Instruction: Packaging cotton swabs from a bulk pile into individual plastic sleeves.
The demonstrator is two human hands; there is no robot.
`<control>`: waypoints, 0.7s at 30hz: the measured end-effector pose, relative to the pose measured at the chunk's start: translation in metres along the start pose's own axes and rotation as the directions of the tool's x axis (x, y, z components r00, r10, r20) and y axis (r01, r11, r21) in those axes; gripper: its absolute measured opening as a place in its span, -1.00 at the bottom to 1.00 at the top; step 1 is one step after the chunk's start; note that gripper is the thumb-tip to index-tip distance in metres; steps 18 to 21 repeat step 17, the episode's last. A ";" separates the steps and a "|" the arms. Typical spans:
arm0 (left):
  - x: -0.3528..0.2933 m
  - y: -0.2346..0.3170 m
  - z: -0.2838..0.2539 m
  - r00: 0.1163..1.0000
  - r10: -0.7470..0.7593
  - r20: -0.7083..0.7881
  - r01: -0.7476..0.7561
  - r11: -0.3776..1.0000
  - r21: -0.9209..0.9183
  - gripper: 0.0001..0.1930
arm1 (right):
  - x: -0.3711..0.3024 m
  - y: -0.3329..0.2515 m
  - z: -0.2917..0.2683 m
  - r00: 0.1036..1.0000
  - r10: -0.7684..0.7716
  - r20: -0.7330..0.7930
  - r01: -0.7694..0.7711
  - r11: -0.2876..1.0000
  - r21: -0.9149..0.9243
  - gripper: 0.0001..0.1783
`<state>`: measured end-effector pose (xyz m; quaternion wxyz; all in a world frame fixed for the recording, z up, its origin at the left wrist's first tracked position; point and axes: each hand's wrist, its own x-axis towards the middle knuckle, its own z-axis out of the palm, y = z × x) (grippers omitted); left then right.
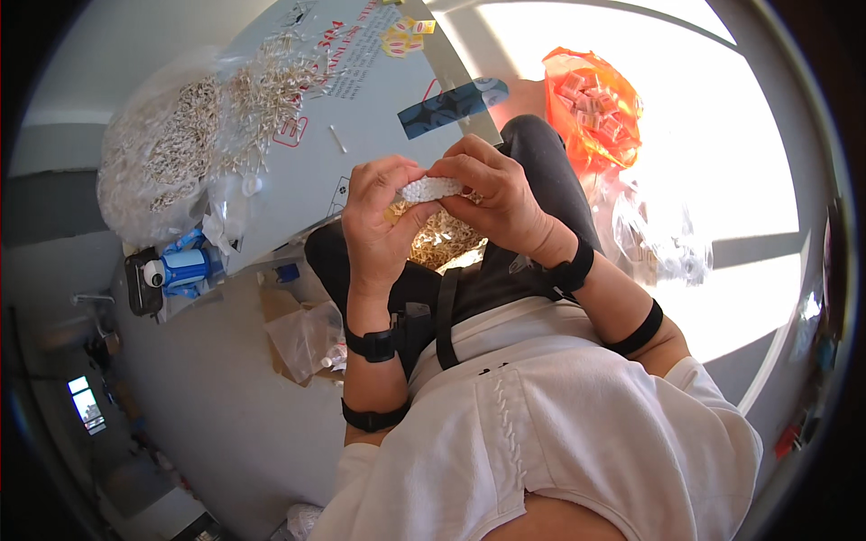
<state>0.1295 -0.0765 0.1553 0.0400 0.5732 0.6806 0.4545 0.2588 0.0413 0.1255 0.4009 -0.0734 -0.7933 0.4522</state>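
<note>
Between my two hands, over my lap, is a bundle of cotton swabs [430,188] with its white tips packed together and facing up. My left hand [379,212] grips the bundle's left end, thumb below and fingers above. At the other end, my right hand [496,194] pinches it with thumb and fingers. The rest of the bundle is hidden behind the hands. Just beneath, between my legs, lies a heap of pale yellowish swabs [444,239]; what holds the heap is mostly covered.
On the grey table [352,117] lie loose swabs [266,90] beside a clear bag of swabs [167,135]. A blue bottle [185,269] stands near its left corner. Yellow labels [401,38] lie at the far edge. To the right, an orange bag [591,108] holds small boxes; clear plastic [663,234] lies nearby.
</note>
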 end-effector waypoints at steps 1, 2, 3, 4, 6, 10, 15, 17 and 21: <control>0.001 -0.002 0.002 1.000 -0.003 0.007 0.003 1.000 -0.002 -0.61 | 0.000 0.002 0.000 1.000 0.007 -0.003 -0.007 1.000 0.001 -0.67; 0.001 -0.006 0.003 0.999 0.031 -0.012 -0.031 0.999 0.005 -0.63 | 0.001 0.003 0.000 1.000 -0.004 -0.004 0.004 1.000 -0.010 -0.67; 0.002 -0.009 0.005 0.997 0.066 -0.030 -0.066 0.998 0.013 -0.65 | 0.001 0.005 0.000 1.000 -0.015 -0.005 0.014 1.000 -0.020 -0.67; 0.003 -0.011 0.006 0.998 0.064 -0.025 -0.063 0.998 0.011 -0.65 | 0.001 0.007 -0.001 1.000 -0.009 -0.007 0.009 1.000 -0.020 -0.67; 0.004 -0.016 0.010 0.995 0.092 -0.036 -0.091 0.996 0.015 -0.69 | 0.000 0.011 -0.001 1.000 0.002 0.015 -0.002 1.000 -0.010 -0.66; 0.007 -0.028 0.020 0.997 0.073 -0.002 -0.073 0.996 -0.046 -0.65 | 0.001 0.021 -0.003 0.999 0.045 0.005 -0.045 0.999 -0.031 -0.67; 0.004 -0.045 0.034 0.963 -0.267 0.032 0.269 0.957 -0.112 -0.42 | -0.003 0.064 -0.017 0.782 0.623 -0.003 -0.596 0.750 0.287 -0.80; -0.014 -0.082 0.031 0.895 -0.421 0.147 0.443 0.880 -0.172 -0.42 | -0.003 0.082 -0.047 0.569 0.817 0.091 -0.727 0.448 0.521 -0.78; -0.014 -0.082 0.031 0.895 -0.421 0.147 0.443 0.880 -0.172 -0.42 | -0.003 0.082 -0.047 0.569 0.817 0.091 -0.727 0.448 0.521 -0.78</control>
